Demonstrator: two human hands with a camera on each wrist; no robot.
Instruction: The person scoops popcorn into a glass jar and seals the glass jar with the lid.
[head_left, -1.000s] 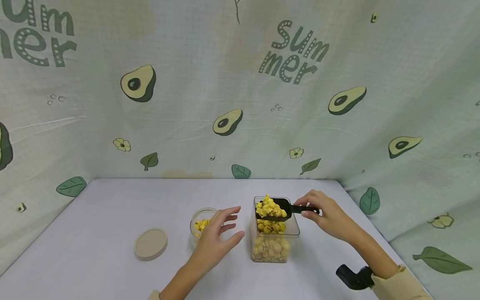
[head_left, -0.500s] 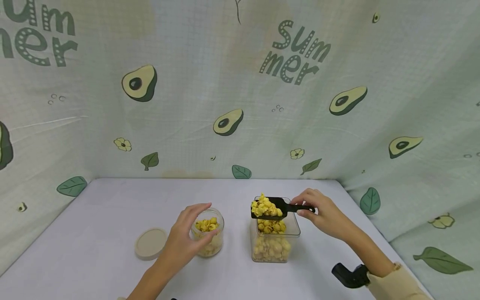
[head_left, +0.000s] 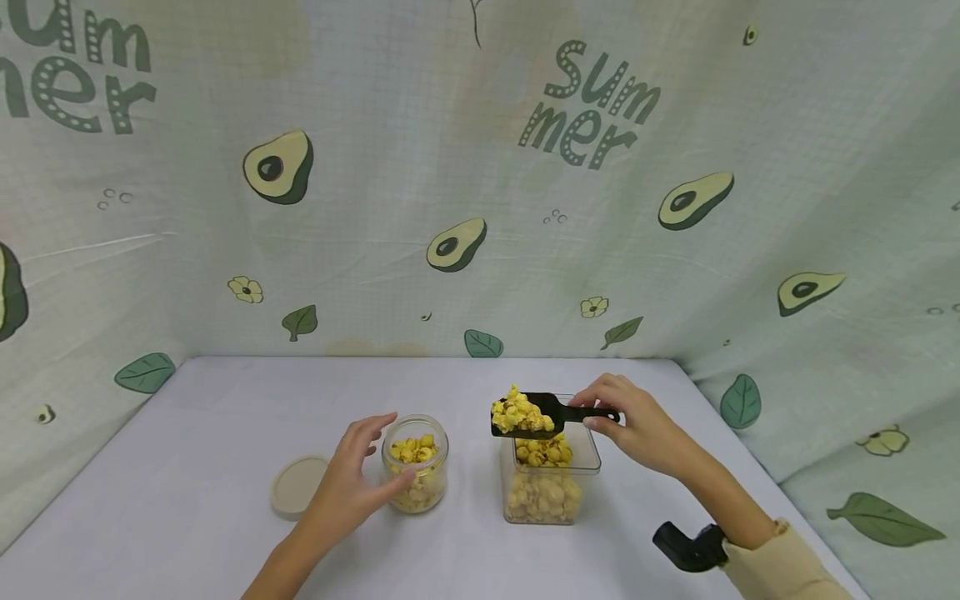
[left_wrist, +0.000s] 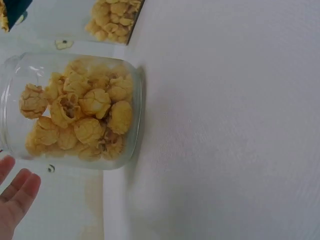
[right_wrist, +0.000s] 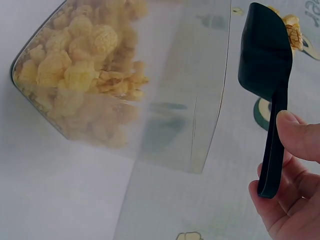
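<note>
My right hand (head_left: 630, 423) pinches the handle of a black scoop (head_left: 551, 408) heaped with popcorn (head_left: 517, 412). The scoop hangs level above the left part of a clear square container (head_left: 588, 454), which is partly filled with popcorn. To its left stands a round glass jar (head_left: 431, 492), about half full of popcorn in the left wrist view. Beside the jar's left side is my left hand (head_left: 352, 475), thumb and fingers spread around it; in the left wrist view the fingertips (left_wrist: 31, 185) are apart from the glass.
A round beige lid (head_left: 295, 487) lies on the white table (head_left: 225, 433) at left, partly behind my left hand. A printed cloth (head_left: 375, 167) rises behind the table. A black device (head_left: 690, 547) sits on my right wrist.
My left hand has moved left, from in front of the jar to its left side. The right hand has carried the loaded scoop left, towards the jar.
</note>
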